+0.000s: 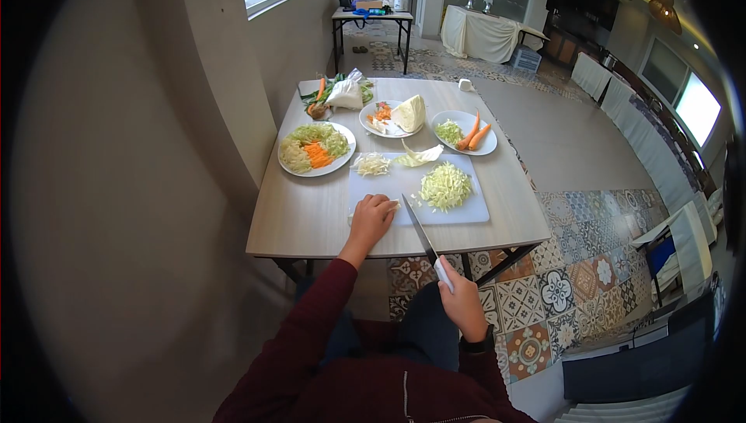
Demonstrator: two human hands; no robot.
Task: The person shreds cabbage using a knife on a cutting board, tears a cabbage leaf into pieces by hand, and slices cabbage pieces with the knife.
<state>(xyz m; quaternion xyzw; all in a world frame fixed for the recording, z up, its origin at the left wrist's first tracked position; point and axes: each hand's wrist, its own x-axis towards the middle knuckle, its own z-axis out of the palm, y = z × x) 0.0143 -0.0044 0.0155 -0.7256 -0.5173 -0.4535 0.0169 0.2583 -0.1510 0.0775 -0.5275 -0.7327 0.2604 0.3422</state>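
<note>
On the near left part of the white cutting board [458, 217], my left hand [373, 219] has its fingers curled over a pale piece of cabbage [395, 205]. My right hand [462, 299] is wrapped round the white handle of a knife [420, 230], whose blade points away from me with its tip over the board, just right of my left hand. A heap of shredded cabbage [445, 187] lies on the board's right side. Behind my left hand is a smaller pile of pale strips [372, 163], and a loose cabbage leaf [419, 156] rests at the board's far edge.
A plate of shredded vegetables [298, 168] stands left of the board. Behind it are a plate with a cabbage wedge [409, 114], a plate with carrots [479, 137] and a bag [345, 95] beside greens. A wall borders the table's left side.
</note>
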